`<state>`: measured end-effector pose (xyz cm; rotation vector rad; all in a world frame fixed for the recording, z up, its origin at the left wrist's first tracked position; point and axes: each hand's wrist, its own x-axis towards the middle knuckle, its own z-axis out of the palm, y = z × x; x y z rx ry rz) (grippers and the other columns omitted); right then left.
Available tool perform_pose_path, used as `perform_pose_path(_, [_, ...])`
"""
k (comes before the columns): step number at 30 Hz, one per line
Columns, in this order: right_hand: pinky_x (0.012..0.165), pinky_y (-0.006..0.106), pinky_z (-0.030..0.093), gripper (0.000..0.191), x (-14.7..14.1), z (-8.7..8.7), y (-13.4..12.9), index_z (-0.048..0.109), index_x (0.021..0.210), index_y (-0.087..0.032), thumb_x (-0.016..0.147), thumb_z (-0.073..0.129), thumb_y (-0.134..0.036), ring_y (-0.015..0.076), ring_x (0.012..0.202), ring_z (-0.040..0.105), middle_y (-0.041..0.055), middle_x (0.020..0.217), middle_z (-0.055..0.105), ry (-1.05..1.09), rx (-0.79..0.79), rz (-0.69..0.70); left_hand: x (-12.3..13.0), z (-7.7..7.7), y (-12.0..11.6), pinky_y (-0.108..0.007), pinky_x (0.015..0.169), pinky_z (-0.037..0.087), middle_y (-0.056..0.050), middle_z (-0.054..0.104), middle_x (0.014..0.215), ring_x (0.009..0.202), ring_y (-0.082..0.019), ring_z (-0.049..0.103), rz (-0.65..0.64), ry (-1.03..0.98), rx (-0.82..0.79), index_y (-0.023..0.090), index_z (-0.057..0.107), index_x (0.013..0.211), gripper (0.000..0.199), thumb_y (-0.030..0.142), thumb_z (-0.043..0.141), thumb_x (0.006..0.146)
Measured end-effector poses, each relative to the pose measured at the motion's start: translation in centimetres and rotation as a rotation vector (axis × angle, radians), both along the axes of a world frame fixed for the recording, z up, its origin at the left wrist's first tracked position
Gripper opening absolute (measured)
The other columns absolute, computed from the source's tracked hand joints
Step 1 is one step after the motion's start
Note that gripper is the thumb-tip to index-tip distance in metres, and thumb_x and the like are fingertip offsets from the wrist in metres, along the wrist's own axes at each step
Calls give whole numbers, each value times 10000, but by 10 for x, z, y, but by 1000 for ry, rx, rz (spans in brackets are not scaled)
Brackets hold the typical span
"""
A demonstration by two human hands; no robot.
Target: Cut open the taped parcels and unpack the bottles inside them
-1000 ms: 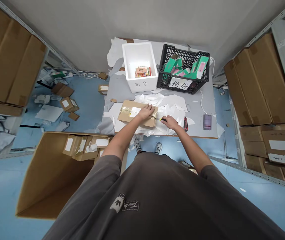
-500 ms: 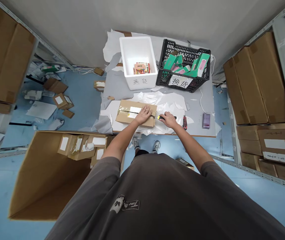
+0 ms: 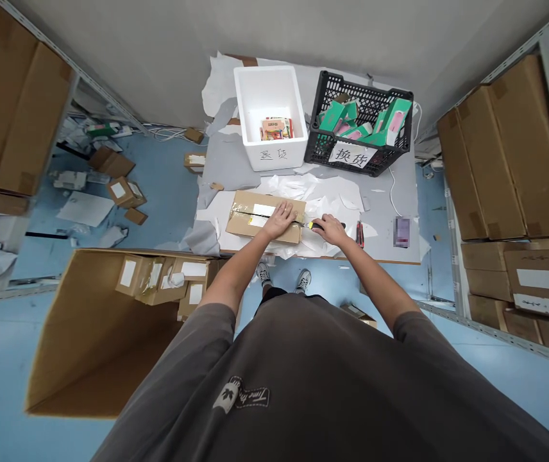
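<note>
A taped cardboard box point(image 3: 245, 222) with a white label lies on the table in front of me. My left hand point(image 3: 280, 219) rests flat on its top toward the right end, fingers stretched out. In my right hand point(image 3: 331, 229) is a yellow-and-black utility knife point(image 3: 315, 225), gripped by its handle. Its blade points left and meets the box's right end, at the seam along the top. A second cutter, red and black point(image 3: 360, 235), lies just right of my right hand.
Behind the box stand a white bin point(image 3: 274, 155) with small packs and a black crate point(image 3: 320, 144) of green boxes. White paper point(image 3: 346, 192) covers part of the table. A phone point(image 3: 401, 232) lies at right. A large open carton point(image 3: 58, 333) holding parcels stands lower left.
The whole view has shifted slightly. My left hand stays on the box, and the knife in my right hand has drawn back a little to the right at most.
</note>
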<state>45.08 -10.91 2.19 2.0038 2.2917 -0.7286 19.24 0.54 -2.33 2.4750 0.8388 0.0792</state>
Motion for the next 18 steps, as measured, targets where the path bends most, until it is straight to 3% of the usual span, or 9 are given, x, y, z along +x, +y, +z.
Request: perform_pose_path(18, [1007, 453, 438, 427, 11, 0, 19, 730, 1469, -236, 1148, 558, -459, 378, 1214, 538, 191, 1277, 653, 6, 6, 38, -4, 0, -2, -744, 1412, 152, -223, 439, 1790, 1754, -335, 249, 2, 24, 5, 204, 643, 1494, 444, 177, 562, 1058])
